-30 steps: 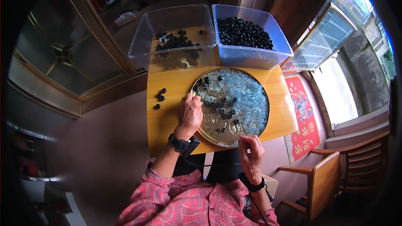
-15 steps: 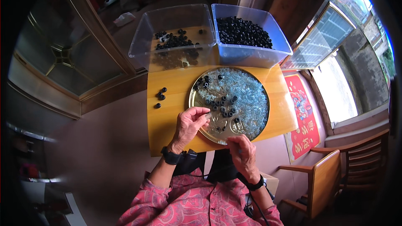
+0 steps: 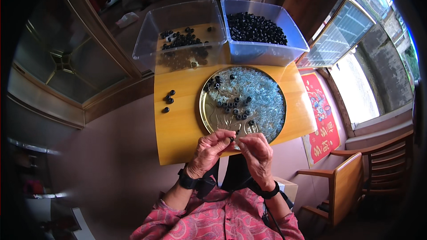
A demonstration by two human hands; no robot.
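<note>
Over the near rim of a round gold-coloured tray (image 3: 204,120), my two hands are close together. My left hand (image 3: 205,152) pinches a small black ring-shaped piece (image 3: 231,139) between thumb and fingertips. Just beside it, my right hand (image 3: 258,151) has its thumb and fingers pressed together; whatever they hold is too small to make out. Many tiny clear, bluish pieces (image 3: 266,102) cover the right and far part of the tray. Several black ring-shaped pieces (image 3: 236,111) lie loose in its middle and at its far left.
Behind the tray, a clear plastic bin (image 3: 147,56) holds scattered black pieces, and a fuller bin (image 3: 299,53) stands on its right. Several black pieces (image 3: 170,100) sit on the wooden table (image 3: 178,138) at left. A wooden chair (image 3: 344,191) stands at right, near an open window (image 3: 340,35).
My left hand has moved right and toward me, from over the tray to beside my right hand. My right hand has shifted slightly, and the whole view has tilted a little.
</note>
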